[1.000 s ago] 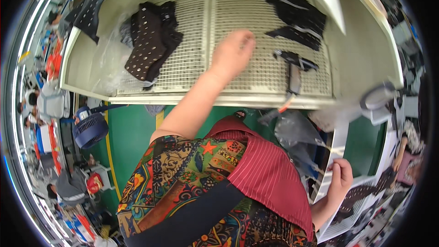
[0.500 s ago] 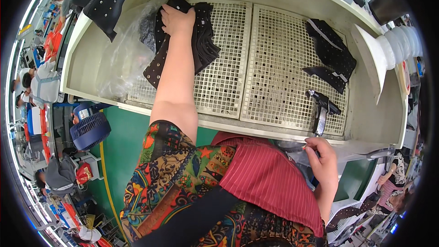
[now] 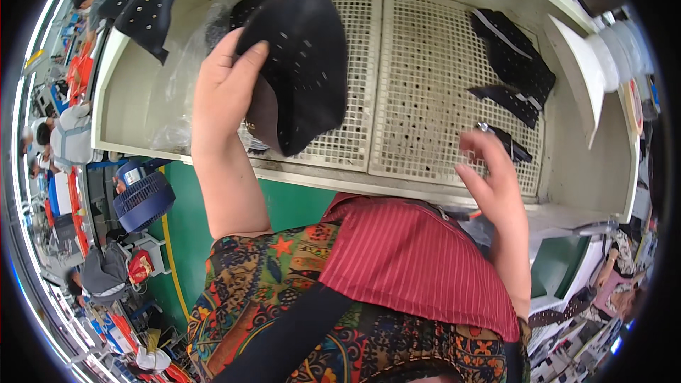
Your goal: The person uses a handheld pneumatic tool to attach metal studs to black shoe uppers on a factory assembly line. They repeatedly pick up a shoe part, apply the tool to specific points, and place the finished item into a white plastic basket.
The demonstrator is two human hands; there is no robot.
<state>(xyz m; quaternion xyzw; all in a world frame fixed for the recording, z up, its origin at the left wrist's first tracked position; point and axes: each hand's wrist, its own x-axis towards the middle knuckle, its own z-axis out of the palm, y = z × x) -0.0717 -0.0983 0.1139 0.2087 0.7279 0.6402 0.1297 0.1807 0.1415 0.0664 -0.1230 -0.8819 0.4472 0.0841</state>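
My left hand [image 3: 225,89] grips the edge of a black studded piece of material [image 3: 308,71], thumb on top, and holds it up over the left grating. The piece curves, and a greyish underside shows beside my fingers. Whether it is one layer or several I cannot tell. Behind it, part of another black piece [image 3: 245,10] shows; the rest is hidden. My right hand [image 3: 493,177] hovers over the tray's front right, fingers curled and thumb apart, with nothing in it. Just beyond those fingers lies a black gun-shaped tool [image 3: 516,146], its handle hidden by the hand.
Two more black studded pieces [image 3: 514,50] lie on the right grating [image 3: 425,85]. Clear plastic film [image 3: 177,110] lines the tray's left side. One studded piece [image 3: 145,7] hangs over the left rim. A white duct hood [image 3: 578,78] stands at the right; a blue fan [image 3: 144,195] is at left.
My left hand has drawn back toward me, lifting the black studded piece from the left grating. My right hand has risen from the front edge toward the gun-shaped tool.
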